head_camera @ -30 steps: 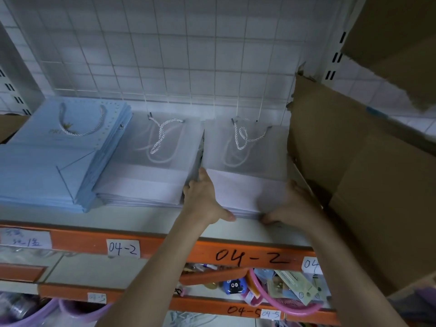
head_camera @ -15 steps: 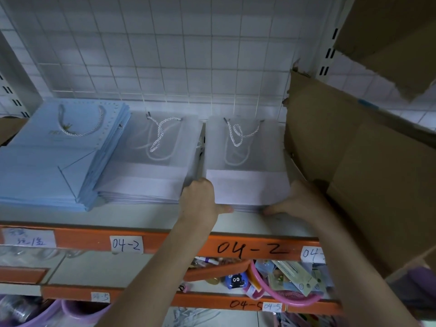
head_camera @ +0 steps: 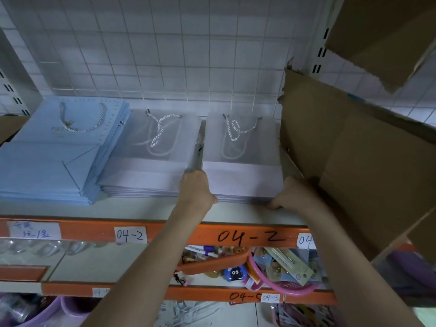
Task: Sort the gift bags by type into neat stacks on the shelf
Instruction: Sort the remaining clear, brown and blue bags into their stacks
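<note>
Nearest, two bare forearms are raised to the shelf [head_camera: 151,210], above its orange front bar with the label "04-2" [head_camera: 130,234]. The left hand [head_camera: 195,193] is set at the front left corner of the right stack of bags [head_camera: 243,175], fingers curled at the edge, thumb at the stack's front. The right hand [head_camera: 291,193] is held at the front right corner, fingers curled at the side; how far under the stack they reach cannot be told. So the stack is squeezed between both hands, approx. at its near end.

Handling, as a judgement: the bags are thin, translucent, prob. smooth plastic or paper, folded flat. One bag is light and floppy; a stack is heavier and is likely to slide apart if pushed at one corner only. Hold is best taken at both sides, low, w/ even pressure. The cord handles [head_camera: 234,128] should not be pulled.

Just beside, to the left, a second stack of same clear bags [head_camera: 151,168] is laid, nearly touching. Further left the blue bags [head_camera: 54,156] are piled. At right a cardboard box flap [head_camera: 354,166] leans close to the stack. Behind, a wire grid [head_camera: 165,55] is seen.
</note>
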